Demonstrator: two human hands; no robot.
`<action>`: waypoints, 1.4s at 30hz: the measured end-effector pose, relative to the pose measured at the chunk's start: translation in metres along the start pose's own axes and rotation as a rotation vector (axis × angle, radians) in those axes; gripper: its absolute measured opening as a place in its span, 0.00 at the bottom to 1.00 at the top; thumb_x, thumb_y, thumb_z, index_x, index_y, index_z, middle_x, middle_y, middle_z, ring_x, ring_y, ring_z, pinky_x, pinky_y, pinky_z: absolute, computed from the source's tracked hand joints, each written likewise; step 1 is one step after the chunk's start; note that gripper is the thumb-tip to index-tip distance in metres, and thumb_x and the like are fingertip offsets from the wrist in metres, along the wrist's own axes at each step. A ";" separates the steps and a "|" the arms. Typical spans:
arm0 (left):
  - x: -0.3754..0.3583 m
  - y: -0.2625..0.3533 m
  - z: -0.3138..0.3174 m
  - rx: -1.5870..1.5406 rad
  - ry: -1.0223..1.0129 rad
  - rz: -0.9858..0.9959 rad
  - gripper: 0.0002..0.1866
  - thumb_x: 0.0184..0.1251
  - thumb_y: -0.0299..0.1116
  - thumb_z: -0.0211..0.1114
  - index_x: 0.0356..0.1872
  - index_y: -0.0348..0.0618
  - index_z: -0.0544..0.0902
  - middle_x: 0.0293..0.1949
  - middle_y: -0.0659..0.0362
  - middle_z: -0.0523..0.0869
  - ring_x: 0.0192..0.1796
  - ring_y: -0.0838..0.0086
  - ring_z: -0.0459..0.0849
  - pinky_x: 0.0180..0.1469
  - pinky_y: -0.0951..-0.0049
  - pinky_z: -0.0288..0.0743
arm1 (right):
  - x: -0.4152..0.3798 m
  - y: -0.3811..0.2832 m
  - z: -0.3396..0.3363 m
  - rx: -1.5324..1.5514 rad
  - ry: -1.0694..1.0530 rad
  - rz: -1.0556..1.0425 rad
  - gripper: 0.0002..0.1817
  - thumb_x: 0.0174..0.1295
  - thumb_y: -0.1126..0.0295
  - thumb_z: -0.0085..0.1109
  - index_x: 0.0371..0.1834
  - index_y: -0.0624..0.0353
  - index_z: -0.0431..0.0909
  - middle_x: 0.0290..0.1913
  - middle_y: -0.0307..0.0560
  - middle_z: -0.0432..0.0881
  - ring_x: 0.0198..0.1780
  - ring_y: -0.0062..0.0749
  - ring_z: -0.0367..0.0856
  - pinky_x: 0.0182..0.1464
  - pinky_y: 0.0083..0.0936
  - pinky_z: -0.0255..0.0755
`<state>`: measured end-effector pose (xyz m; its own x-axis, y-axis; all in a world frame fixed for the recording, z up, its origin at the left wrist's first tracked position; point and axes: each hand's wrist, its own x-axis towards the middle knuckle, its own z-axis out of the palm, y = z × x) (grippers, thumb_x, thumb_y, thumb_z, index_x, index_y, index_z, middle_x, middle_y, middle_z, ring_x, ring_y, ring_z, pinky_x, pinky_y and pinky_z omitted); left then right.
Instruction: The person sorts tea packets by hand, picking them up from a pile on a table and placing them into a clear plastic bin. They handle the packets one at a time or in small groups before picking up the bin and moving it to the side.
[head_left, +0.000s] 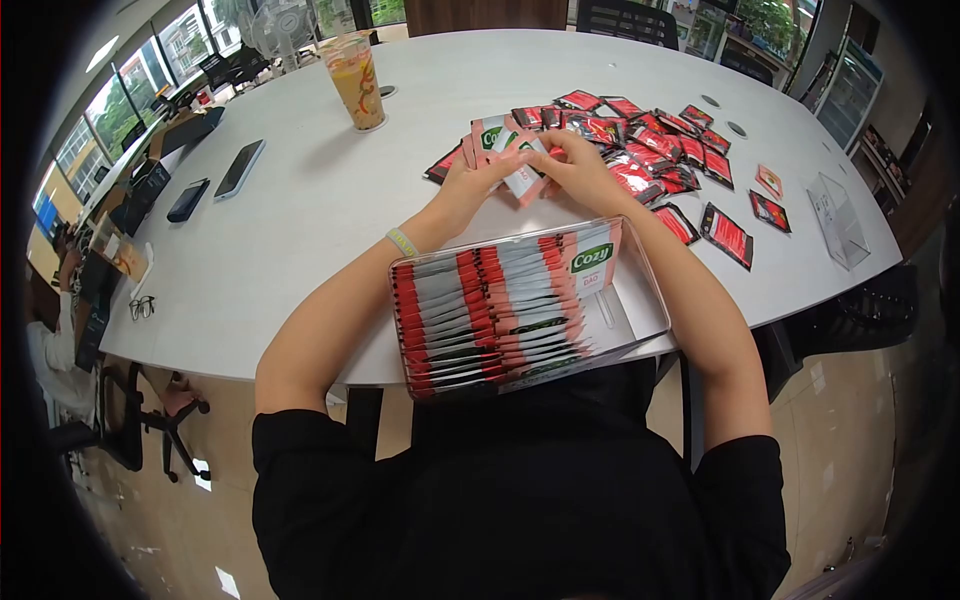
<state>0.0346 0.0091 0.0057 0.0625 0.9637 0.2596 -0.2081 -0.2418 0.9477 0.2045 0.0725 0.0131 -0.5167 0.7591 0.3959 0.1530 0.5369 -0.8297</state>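
Observation:
Several pink and white packets (pixel 492 133) with a green Cozy label are fanned out between my hands. My left hand (pixel 474 182) is closed on them from the left. On the right, my right hand (pixel 577 168) pinches a packet with thumb and fingers. Close to my body, a clear box (pixel 648 262) holds rows of red, grey and pink packets standing on edge, with one Cozy packet (pixel 592 262) facing up at its right end. Beyond my right hand lies a loose pile of red and black packets (pixel 655 142).
An orange drink cup (pixel 357 85) stands at the back left. A phone (pixel 240 168), a dark case (pixel 188 200) and glasses (pixel 143 308) lie left. A clear stand (pixel 838 222) is at the right edge. A person (pixel 55 345) sits far left.

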 end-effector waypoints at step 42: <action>-0.004 0.020 0.011 -0.130 -0.249 -0.245 0.34 0.66 0.64 0.39 0.54 0.42 0.70 0.33 0.55 0.82 0.40 0.73 0.82 0.40 0.75 0.75 | -0.008 -0.014 0.007 -0.496 0.128 -0.513 0.28 0.53 0.59 0.64 0.57 0.56 0.72 0.50 0.46 0.73 0.40 0.35 0.77 0.41 0.27 0.73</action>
<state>0.0406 -0.0008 0.0261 0.3578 0.9303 0.0802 -0.2788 0.0245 0.9600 0.2010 0.0564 0.0184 -0.5282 0.3878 0.7554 0.2977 0.9177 -0.2630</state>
